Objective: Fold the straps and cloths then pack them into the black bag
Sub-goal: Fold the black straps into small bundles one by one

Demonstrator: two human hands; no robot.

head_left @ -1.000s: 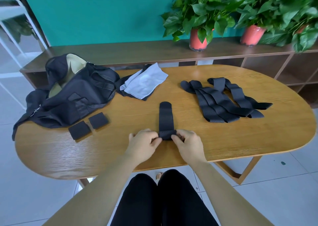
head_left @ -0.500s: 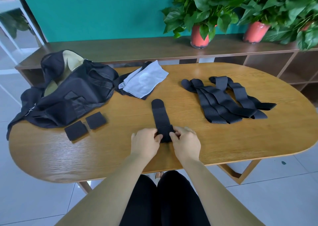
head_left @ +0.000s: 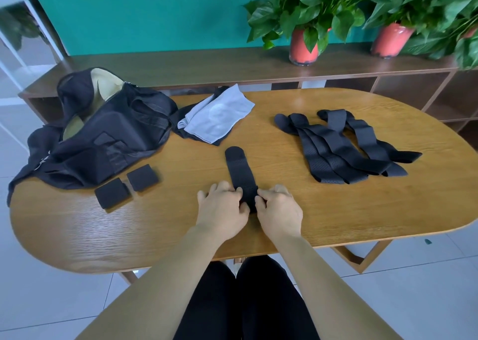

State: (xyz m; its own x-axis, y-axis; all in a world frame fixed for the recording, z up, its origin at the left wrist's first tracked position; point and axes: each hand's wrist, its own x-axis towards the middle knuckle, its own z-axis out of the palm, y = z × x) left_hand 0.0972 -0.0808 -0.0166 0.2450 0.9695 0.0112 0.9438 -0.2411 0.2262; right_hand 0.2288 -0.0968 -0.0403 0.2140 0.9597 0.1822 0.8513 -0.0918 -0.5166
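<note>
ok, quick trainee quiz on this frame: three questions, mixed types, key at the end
1. True or false: the grey cloth is already inside the black bag.
2. Left hand and right hand: which pinches the near end of the strap in front of the person? A: left only. B: right only. C: both.
3. Fill in: ___ folded black squares lie on the table beside the bag.

Key: 1 false, the cloth lies on the table next to the bag. 2 C. 3 two.
</note>
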